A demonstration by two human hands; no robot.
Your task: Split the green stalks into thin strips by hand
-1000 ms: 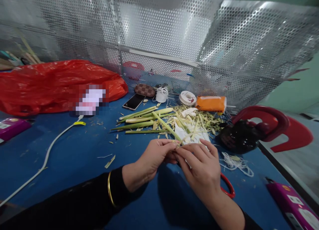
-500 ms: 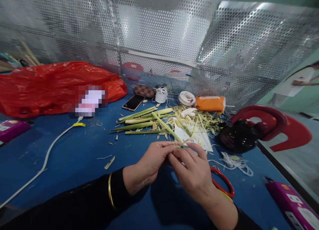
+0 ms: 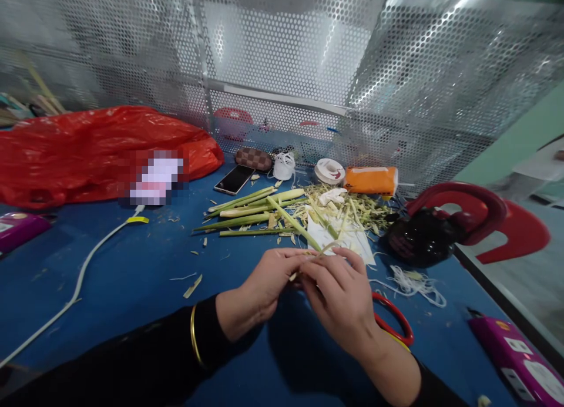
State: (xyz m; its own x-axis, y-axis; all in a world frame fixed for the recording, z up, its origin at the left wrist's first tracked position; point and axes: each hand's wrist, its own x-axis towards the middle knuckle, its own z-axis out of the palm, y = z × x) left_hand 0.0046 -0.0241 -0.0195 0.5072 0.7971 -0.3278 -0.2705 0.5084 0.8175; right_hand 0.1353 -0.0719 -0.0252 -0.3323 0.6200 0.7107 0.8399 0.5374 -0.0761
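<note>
My left hand and my right hand meet over the near middle of the table, fingers pinched together. Between them is a thin, pale green plant strip, whose curved end sticks up past the fingertips; most of it is hidden by the fingers. Just beyond my hands, a longer green stalk slants across the pile, its near end close to my left fingertips. Several cut green stalks lie further left, beside a heap of shredded plant fibre and white paper. Red-handled scissors lie partly behind my right wrist.
At the back are a phone, a checked case, a white spool and an orange packet. A black shiny object, tangled white string and a purple power strip stand right. A red plastic bag lies left.
My right fingers have shifted slightly left and closed further over the strip. A pale end now shows below my left fingertips, and the strip's upper end curves more.
</note>
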